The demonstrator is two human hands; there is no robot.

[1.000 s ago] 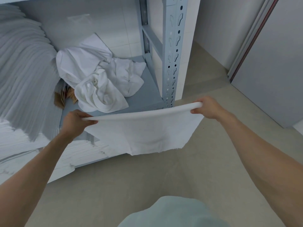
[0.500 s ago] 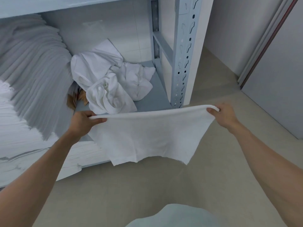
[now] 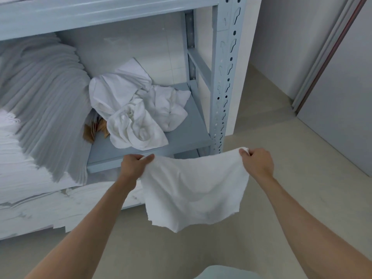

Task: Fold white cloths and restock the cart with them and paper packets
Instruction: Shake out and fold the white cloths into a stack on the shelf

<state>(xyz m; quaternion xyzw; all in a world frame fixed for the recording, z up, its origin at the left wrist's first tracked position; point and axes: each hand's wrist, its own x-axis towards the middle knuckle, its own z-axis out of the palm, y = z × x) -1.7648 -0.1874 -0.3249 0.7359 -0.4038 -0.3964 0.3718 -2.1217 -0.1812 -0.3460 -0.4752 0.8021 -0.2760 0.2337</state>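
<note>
A white cloth (image 3: 193, 190) hangs in the air in front of the grey shelf (image 3: 181, 137). My left hand (image 3: 133, 165) pinches its upper left corner and my right hand (image 3: 257, 163) grips its upper right corner. The top edge sags between them and the rest drapes down over the floor. On the shelf lies a crumpled pile of white cloths (image 3: 138, 109). Brown paper packets (image 3: 94, 129) peek out from under the pile's left side, mostly hidden.
A slotted metal upright (image 3: 225, 77) stands at the shelf's front right corner. An upper shelf beam (image 3: 100, 15) runs across the top. The left of the rack is blurred out. Beige floor (image 3: 281, 125) lies to the right, with a grey door (image 3: 346, 97) beyond.
My hands have come closer together, so the taut top edge of the cloth now sags. The view has tilted up and shows more of the shelf.
</note>
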